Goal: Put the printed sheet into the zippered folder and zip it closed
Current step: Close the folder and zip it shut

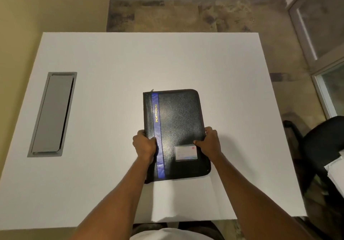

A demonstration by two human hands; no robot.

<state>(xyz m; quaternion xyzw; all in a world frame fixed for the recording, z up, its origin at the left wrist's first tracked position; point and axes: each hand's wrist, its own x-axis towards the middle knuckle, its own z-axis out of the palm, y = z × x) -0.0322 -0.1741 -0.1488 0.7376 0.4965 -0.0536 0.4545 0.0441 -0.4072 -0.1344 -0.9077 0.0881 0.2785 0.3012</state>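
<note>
My left arm [115,202] and my right arm [255,198] are bare all the way from the wrists to past the near edge of the white desk [130,63]. There they look wide and long. My left hand [144,144] and my right hand [209,143] are bare too. I wear a white top [167,235]. Only a small round bit of it shows, just below the desk's near edge. On each side of that bit sits something dark [141,227]. I cannot tell if it is my trousers.
</note>
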